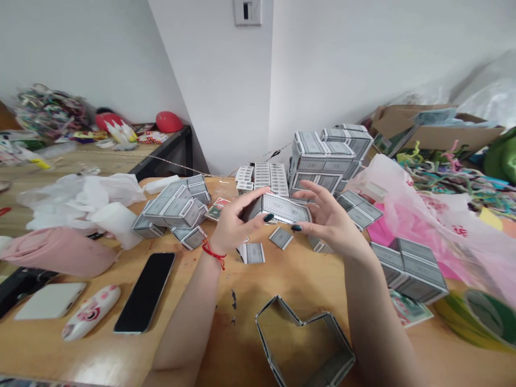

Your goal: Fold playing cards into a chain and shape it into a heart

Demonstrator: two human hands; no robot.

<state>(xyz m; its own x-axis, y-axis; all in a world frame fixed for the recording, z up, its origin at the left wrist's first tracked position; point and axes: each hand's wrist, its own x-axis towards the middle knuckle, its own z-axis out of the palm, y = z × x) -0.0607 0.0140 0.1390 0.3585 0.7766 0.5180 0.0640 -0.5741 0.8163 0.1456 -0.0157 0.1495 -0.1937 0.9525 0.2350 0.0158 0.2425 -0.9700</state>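
Observation:
Between my hands is a block of folded playing cards (284, 208), grey patterned backs outward, raised above the table and tilted. My left hand (237, 221) is closed on its left end, thumb along the near edge. My right hand (322, 215) is around the right end, its thumb at the near edge and its upper fingers spread. Below lie a loose card (280, 238) and a folded card (253, 252). Nearer me stands a heart-shaped frame of cards (262, 328). Behind my right hand rises a stack of card blocks (322, 156).
More card blocks stand left (173, 207) and right (415, 269). Rows of folded cards (270, 176) stand behind. A phone (145, 293), a patterned oval case (92, 312) and a pink pouch (60, 251) lie left. Tape rolls (459, 317) and a plastic bag (435, 215) are right.

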